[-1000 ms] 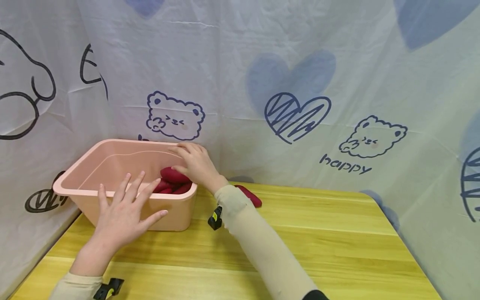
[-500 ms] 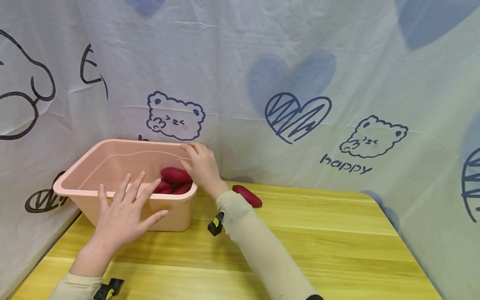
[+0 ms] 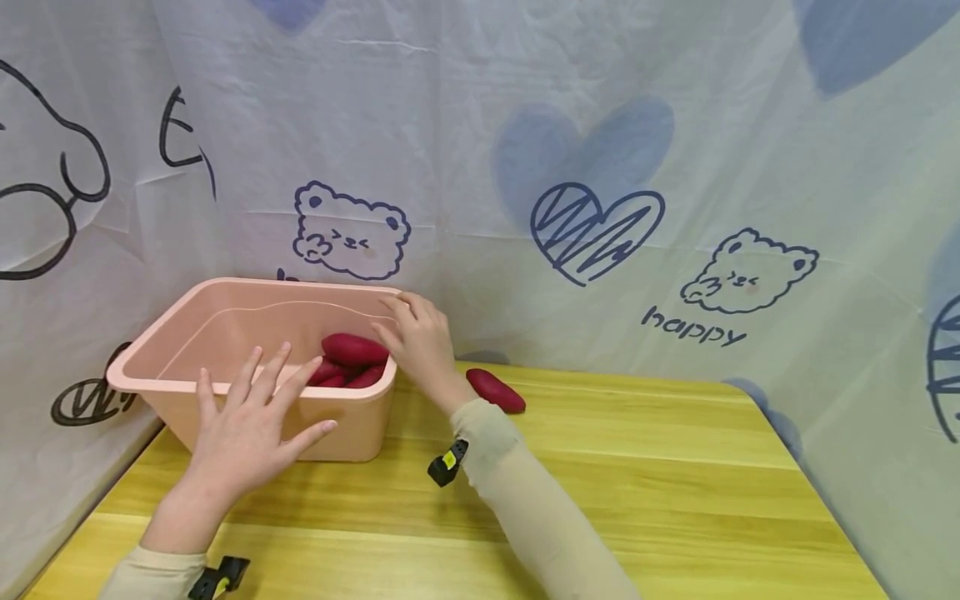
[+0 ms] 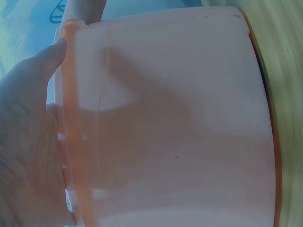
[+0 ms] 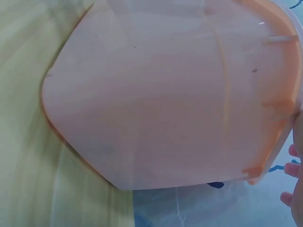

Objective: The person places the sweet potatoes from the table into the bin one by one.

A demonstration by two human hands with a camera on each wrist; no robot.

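A pink plastic basin [image 3: 255, 288] stands at the left of the table. Several dark red sweet potatoes [image 3: 352, 350] lie in its right end. Over the near rim my left hand [image 3: 243, 429] spreads its straight fingers; in the left wrist view that hand [image 4: 28, 127] is beside the rim of the basin [image 4: 180, 118]. My right hand [image 3: 423, 346] is at the basin's right rim, its fingers loosely bent and holding nothing. The right wrist view has the basin's outer wall [image 5: 142, 104], with fingertips [image 5: 292, 169] at the right edge. One more sweet potato [image 3: 495, 391] lies on the table, right of that hand.
The wooden table [image 3: 637, 483] extends to the right of the basin. A printed cloth [image 3: 480, 167] hangs behind and along the left side, close to the basin.
My right hand has moved right, from above the sweet potatoes in the basin to its right rim. The loose sweet potato is now fully uncovered. My left hand has not moved.
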